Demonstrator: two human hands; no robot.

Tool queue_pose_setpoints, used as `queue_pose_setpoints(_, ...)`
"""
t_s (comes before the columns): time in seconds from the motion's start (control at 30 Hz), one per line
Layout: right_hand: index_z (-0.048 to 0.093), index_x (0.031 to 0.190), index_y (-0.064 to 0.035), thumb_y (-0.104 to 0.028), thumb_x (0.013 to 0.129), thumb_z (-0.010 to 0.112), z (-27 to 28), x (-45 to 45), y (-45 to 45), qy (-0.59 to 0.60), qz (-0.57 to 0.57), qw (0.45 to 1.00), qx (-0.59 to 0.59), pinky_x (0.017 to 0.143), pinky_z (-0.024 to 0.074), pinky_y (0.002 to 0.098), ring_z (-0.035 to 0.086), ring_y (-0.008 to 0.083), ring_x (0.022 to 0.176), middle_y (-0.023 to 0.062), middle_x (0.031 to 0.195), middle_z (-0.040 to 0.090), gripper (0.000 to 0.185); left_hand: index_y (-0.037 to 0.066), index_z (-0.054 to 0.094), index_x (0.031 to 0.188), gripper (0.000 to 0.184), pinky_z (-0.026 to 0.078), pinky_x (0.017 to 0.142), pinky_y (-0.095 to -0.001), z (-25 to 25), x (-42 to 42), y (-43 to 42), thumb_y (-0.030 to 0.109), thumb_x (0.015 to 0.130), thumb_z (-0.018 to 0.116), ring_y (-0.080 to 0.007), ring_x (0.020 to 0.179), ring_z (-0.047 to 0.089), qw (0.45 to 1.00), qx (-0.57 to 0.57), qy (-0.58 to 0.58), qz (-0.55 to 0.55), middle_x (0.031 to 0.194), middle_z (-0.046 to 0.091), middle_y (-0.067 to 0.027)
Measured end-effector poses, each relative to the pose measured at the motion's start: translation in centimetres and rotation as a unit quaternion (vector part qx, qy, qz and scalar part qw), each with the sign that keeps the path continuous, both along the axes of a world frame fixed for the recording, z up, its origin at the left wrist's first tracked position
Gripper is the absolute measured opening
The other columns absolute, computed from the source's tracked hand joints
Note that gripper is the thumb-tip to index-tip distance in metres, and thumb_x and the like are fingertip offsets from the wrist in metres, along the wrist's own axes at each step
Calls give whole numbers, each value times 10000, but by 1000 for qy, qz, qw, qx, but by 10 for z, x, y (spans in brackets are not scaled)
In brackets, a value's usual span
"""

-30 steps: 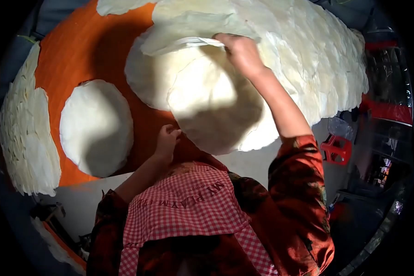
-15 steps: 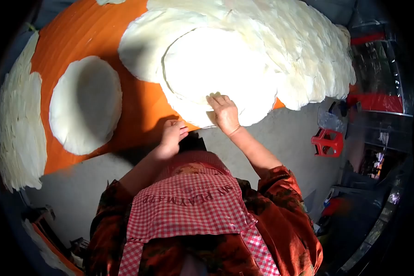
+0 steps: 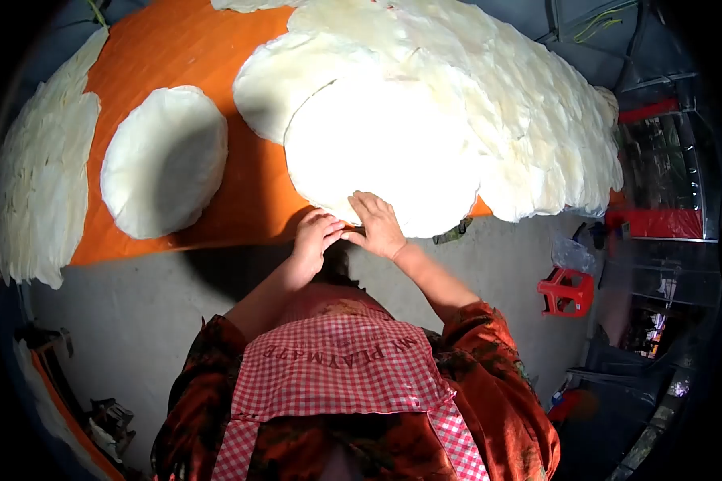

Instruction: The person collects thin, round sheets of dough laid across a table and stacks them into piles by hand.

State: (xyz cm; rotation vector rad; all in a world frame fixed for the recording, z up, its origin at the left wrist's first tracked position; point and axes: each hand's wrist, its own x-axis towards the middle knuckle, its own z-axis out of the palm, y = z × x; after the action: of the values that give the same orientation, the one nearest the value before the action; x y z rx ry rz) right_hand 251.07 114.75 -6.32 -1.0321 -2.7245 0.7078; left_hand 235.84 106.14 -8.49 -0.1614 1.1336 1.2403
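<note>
A large round white sheet, which looks like thin dough (image 3: 393,152), lies brightly lit on top of other white sheets at the front edge of the orange table (image 3: 257,196). My right hand (image 3: 377,225) rests on its near edge, fingers stretched out and slightly spread, the thumb toward my left hand. Beside it my left hand (image 3: 316,238) is at the table's edge by the sheet's near rim. Its fingers are extended and lightly curved, close to the right thumb, with nothing visible in them. Further left, a single round white sheet (image 3: 164,163) lies on the orange surface.
Overlapping white sheets (image 3: 537,144) cover the right side of the table, and another layered stack (image 3: 44,168) covers its left end. A red plastic stool (image 3: 565,292) stands on the grey floor to the right. Dark equipment lines the far right.
The top sheet has come nearer the table's front edge, covering the rim of the sheets below. My right hand has flattened and moved toward my left hand. The view has also shifted.
</note>
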Motion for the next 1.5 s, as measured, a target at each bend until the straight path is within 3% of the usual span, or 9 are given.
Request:
queue_pose_setpoints(0.27, 548, 1147, 18, -14, 684, 614, -14, 24, 20, 89, 43, 995, -20, 891, 449, 399, 522, 333, 1068, 159, 1132, 569, 469, 11, 467, 1077, 206, 502, 868, -366, 11, 29, -14, 105, 896, 498, -243, 966, 588, 997, -10, 47, 54, 1049, 556, -139)
queue_pose_setpoints(0.47, 556, 1144, -2, -41, 631, 629, -36, -48, 0, 37, 38, 987, 154, 841, 475, 368, 557, 305, 1004, 169, 1089, 584, 520, 2, 423, 1121, 251, 519, 845, -347, -29, -24, 6, 45, 879, 475, -227, 912, 604, 1000, -11, 3, 28, 1011, 568, -136)
queue_pose_setpoints(0.73, 571, 1122, -15, -6, 649, 678, -54, -46, 43, 80, 98, 989, -75, 859, 473, 358, 543, 293, 1041, 136, 1123, 585, 485, 48, 455, 1103, 287, 522, 636, -283, -36, -31, 3, 25, 820, 500, -180, 702, 579, 988, 40, 146, 24, 869, 575, -110)
queue_pose_setpoints(0.93, 564, 1125, -70, -193, 709, 615, -45, -71, -9, -52, 62, 967, 240, 767, 493, 391, 543, 248, 963, 85, 1070, 569, 436, 34, 443, 1145, 373, 470, 460, -307, -66, -31, 6, 10, 778, 501, -179, 523, 526, 985, 22, 139, -100, 719, 552, -97)
queue_pose_setpoints(1.0, 585, 1102, -55, -211, 713, 653, -71, -69, 14, -108, 101, 976, 159, 783, 497, 387, 571, 241, 954, 104, 1082, 596, 424, 31, 426, 1191, 416, 466, 445, -318, -72, -29, 6, 17, 780, 488, -184, 496, 519, 978, 21, 173, -112, 701, 554, -101)
queue_pose_setpoints(1.1, 655, 1017, -64, -182, 759, 669, 22, -90, 92, -103, 7, 994, 45, 740, 518, 376, 651, 272, 833, 137, 923, 676, 284, 70, 357, 1328, 541, 470, 449, -329, -73, -21, 5, 48, 801, 479, -183, 498, 514, 972, -7, 195, -130, 733, 561, -98)
queue_pose_setpoints(1.23, 686, 923, -57, -113, 760, 590, 190, -100, 166, -55, -12, 967, 248, 640, 496, 427, 627, 364, 715, 203, 785, 639, 197, 67, 347, 1336, 533, 478, 488, -307, -47, -24, 9, 109, 827, 500, -170, 551, 522, 974, -21, 171, -148, 767, 560, -83)
queue_pose_setpoints(1.33, 673, 913, -30, -107, 729, 629, 227, -87, 183, 43, 4, 958, 282, 661, 493, 414, 636, 350, 743, 203, 793, 642, 204, 71, 359, 1280, 449, 490, 508, -317, -32, -24, 7, 141, 860, 502, -177, 598, 528, 965, -9, 192, -181, 827, 564, -99)
queue_pose_setpoints(1.5, 679, 940, -60, -144, 740, 576, 289, -101, 310, -74, -62, 940, 327, 785, 493, 425, 620, 368, 893, 207, 913, 643, 240, 71, 433, 1174, 398, 497, 531, -325, -53, -30, 11, 228, 831, 563, -175, 600, 537, 957, -14, 212, -198, 787, 581, -99)
